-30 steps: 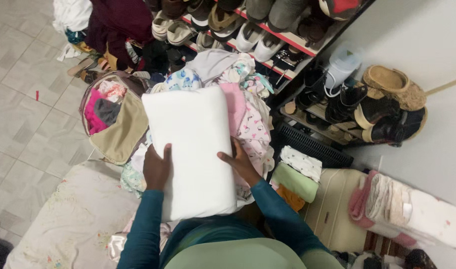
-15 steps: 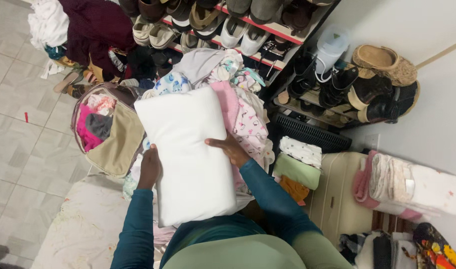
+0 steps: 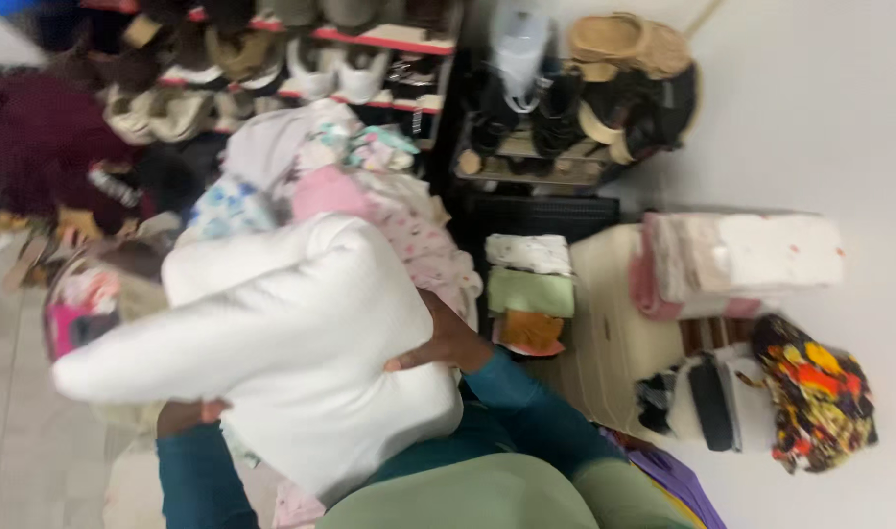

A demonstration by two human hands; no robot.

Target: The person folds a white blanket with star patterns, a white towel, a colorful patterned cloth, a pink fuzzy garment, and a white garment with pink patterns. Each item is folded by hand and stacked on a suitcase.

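Observation:
A white pillow (image 3: 291, 333) is held up in front of me, tilted with one corner swung out to the left. My right hand (image 3: 446, 343) grips its right edge. My left hand (image 3: 186, 413) holds it from below at the lower left, mostly hidden under the pillow. Behind the pillow lies a heap of light clothes (image 3: 370, 186), pink and patterned. The frame is blurred by motion.
A shoe rack (image 3: 301, 49) and boots (image 3: 565, 108) stand at the back. Folded clothes (image 3: 528, 289) sit beside a cream case (image 3: 605, 333). A rolled pink-and-white blanket (image 3: 742, 260) and a colourful cloth (image 3: 815, 392) lie at right. An open bag (image 3: 76, 304) is at left.
The pillow has swung from lying flat and upright to tilted left and lifted. My view has turned right, showing more of the wall side. Both hands have kept hold.

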